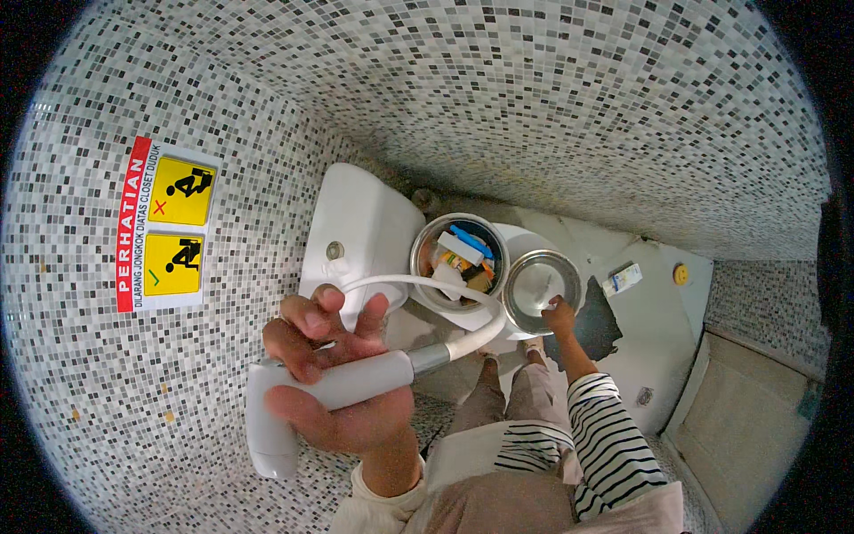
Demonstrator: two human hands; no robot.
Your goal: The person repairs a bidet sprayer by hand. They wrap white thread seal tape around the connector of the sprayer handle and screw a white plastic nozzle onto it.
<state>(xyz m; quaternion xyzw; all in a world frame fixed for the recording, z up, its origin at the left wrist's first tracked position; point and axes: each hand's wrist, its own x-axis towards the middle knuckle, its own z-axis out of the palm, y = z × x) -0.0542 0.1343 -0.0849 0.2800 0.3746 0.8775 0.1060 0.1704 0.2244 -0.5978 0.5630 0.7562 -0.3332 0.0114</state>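
Close to the camera, my left hand (360, 418) is wrapped around a white handheld bidet sprayer (269, 436), its head hanging down at the left. From the sprayer's metal fitting a white hose (485, 336) loops back past the toilet (356, 227). Farther off, my right hand (559, 317) reaches over the near right rim of a round metal bowl (509, 298), fingers drawn together inside it. Whether they pinch something small and pale there is too small to tell. The bowl's inside looks shiny, perhaps wet.
Left of that bowl, a second metal bowl (418, 260) holds a blue item, a white box and other pieces. On the floor lie a dark torn-edged sheet (598, 329), a white carton (623, 279) and a yellow round thing (680, 274). A warning sign (165, 227) hangs on the mosaic wall.
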